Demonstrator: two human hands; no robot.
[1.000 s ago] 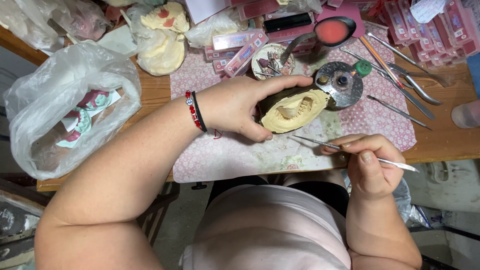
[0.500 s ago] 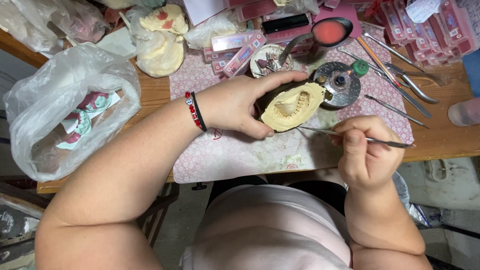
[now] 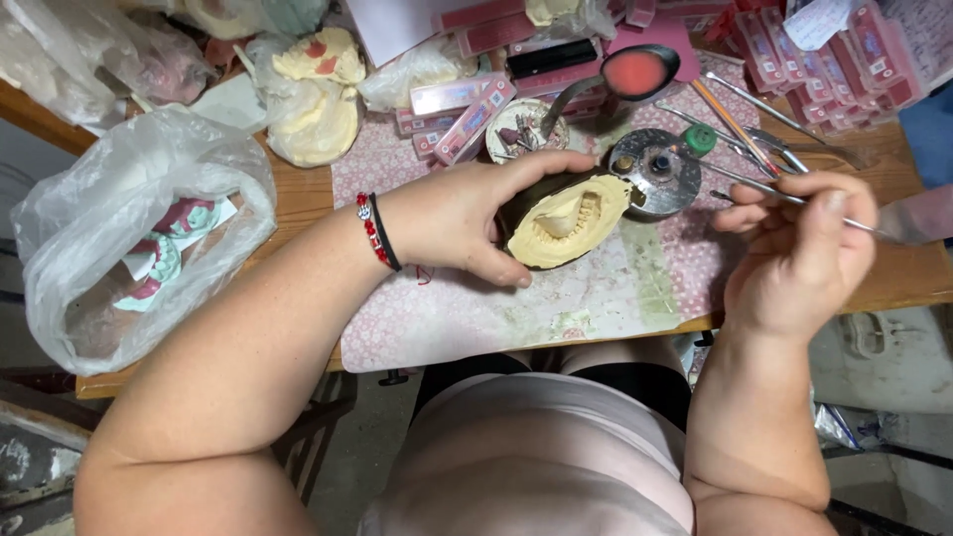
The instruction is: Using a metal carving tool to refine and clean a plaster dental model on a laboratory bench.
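Left hand [image 3: 457,223] gripped the cream dental cast [image 3: 566,220], fingers wrapped round it. Right hand [image 3: 794,248] pinched a thin metal tool [image 3: 764,191] beside the round burner [image 3: 657,171]. Cast's teeth looked set; finishing seemed left.

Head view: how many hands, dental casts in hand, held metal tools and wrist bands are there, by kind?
Hands: 2, left hand and right hand
Dental cast in left grip: 1
Thin metal tool in right grip: 1
Wrist bands: 2
Total: 6
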